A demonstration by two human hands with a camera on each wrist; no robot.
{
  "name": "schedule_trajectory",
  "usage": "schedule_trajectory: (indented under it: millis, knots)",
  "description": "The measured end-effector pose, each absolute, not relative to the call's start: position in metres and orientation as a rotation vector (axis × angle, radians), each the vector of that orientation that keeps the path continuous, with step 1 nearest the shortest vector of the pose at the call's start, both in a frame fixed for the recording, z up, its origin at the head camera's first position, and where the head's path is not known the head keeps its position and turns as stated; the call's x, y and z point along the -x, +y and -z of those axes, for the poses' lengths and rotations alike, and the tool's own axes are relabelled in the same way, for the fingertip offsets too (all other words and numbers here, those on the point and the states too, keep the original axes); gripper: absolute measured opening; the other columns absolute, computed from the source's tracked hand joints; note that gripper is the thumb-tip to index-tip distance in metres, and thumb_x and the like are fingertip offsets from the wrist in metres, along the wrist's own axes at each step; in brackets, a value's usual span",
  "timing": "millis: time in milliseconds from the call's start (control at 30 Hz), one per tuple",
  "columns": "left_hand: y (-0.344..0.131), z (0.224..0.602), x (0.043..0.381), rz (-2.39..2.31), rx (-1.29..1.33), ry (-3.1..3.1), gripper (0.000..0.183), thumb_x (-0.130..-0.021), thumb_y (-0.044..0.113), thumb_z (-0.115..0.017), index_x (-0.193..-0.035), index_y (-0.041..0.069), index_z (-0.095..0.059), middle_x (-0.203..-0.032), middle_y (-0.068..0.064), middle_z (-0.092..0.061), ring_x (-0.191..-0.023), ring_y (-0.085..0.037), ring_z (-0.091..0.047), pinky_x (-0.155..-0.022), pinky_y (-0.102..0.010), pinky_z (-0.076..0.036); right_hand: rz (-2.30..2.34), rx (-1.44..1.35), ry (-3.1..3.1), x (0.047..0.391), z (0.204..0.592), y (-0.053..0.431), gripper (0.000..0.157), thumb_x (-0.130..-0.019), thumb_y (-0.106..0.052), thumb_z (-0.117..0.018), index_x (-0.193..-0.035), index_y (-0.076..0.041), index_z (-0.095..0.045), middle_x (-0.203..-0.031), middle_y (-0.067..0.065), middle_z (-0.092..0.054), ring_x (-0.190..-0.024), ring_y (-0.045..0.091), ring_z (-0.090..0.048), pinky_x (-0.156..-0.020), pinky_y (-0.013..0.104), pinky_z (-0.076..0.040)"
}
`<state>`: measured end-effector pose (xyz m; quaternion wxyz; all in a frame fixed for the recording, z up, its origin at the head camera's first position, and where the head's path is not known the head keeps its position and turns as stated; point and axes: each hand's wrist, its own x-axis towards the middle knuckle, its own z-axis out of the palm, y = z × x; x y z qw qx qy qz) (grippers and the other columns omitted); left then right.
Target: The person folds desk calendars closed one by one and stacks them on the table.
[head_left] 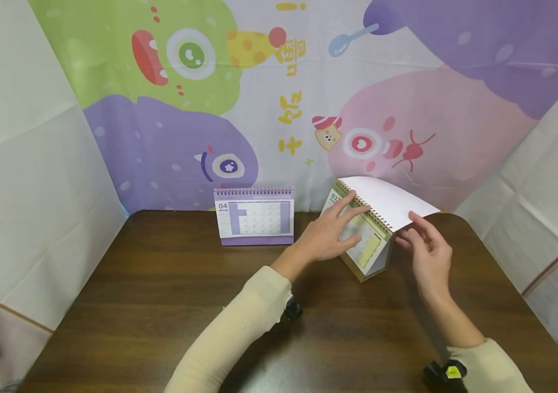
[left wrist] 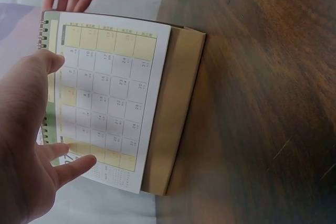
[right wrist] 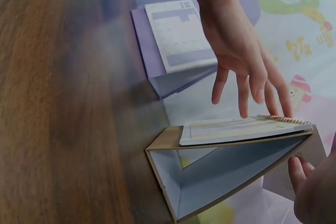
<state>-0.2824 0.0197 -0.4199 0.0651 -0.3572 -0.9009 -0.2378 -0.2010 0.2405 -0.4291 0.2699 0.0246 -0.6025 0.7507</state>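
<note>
A green desk calendar (head_left: 364,240) with a brown cardboard stand (left wrist: 176,103) stands at an angle, its front page marked 07. One white page (head_left: 387,199) sticks out behind its spiral binding (right wrist: 286,119). My left hand (head_left: 330,232) lies over the calendar's front with spread, fairly straight fingers, the fingertips at the binding. At the page's near corner, my right hand (head_left: 431,259) pinches the sheet between its thumb and fingers. Part of this grip is hidden behind the calendar in the left wrist view.
A purple desk calendar (head_left: 255,217) showing 04 stands to the left on the dark wooden table (head_left: 161,305). Behind the table hangs a backdrop (head_left: 279,109) with cartoon monsters. White cloth walls (head_left: 28,164) close off both sides.
</note>
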Motion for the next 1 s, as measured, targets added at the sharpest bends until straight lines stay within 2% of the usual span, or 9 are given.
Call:
schedule_trajectory:
  millis: [233, 400, 633, 867, 1000]
  knots:
    - [0.020, 0.422, 0.284, 0.699, 1.097, -2.717, 0.071, -0.111, 0.041, -0.068, -0.176, 0.037, -0.037, -0.194, -0.001, -0.011, -0.176, -0.028, -0.030, -0.111, -0.060, -0.064, -1.825, -0.169, -1.700, 0.198, 0.427, 0.237, 0.044, -0.104, 0.015, -0.060, -0.148, 0.015, -0.063, -0.132, -0.009, -0.079, -0.093, -0.001, -0.082, -0.085, 0.018, -0.067]
    - [0.019, 0.425, 0.285, 0.705, 1.122, -2.716, 0.074, -0.112, 0.041, -0.068, -0.177, 0.036, -0.033, -0.194, -0.002, -0.008, -0.177, -0.029, -0.028, -0.110, -0.057, -0.064, -1.744, -0.287, -1.697, 0.197, 0.429, 0.236, 0.049, -0.101, 0.019, -0.062, -0.150, 0.016, -0.060, -0.141, -0.011, -0.076, -0.099, -0.003, -0.081, -0.088, 0.012, -0.064]
    - [0.019, 0.428, 0.284, 0.732, 1.138, -2.710, 0.077, -0.111, 0.038, -0.069, -0.178, 0.036, -0.030, -0.194, -0.001, -0.004, -0.178, -0.030, -0.026, -0.119, -0.058, -0.060, -1.456, -0.408, -1.828, 0.198, 0.428, 0.234, 0.049, -0.097, 0.023, -0.065, -0.145, 0.014, -0.065, -0.129, -0.019, -0.078, -0.109, -0.007, -0.077, -0.093, 0.008, -0.060]
    - [0.019, 0.432, 0.284, 0.759, 1.158, -2.703, 0.082, -0.110, 0.039, -0.071, -0.180, 0.036, -0.027, -0.194, -0.001, 0.000, -0.178, -0.030, -0.025, -0.121, -0.059, -0.058, -1.454, -0.412, -1.843, 0.199, 0.430, 0.235, 0.029, -0.095, 0.026, -0.066, -0.124, 0.022, -0.063, -0.117, -0.022, -0.078, -0.109, -0.008, -0.076, -0.091, 0.007, -0.059]
    - [0.019, 0.433, 0.285, 0.783, 1.156, -2.715, 0.085, -0.110, 0.041, -0.071, -0.180, 0.038, -0.024, -0.194, 0.002, 0.004, -0.179, -0.029, -0.022, -0.122, -0.062, -0.056, -1.463, -0.427, -1.840, 0.201, 0.431, 0.236, 0.026, -0.094, 0.027, -0.067, -0.120, 0.024, -0.062, -0.115, -0.020, -0.076, -0.106, -0.008, -0.075, -0.093, 0.008, -0.060]
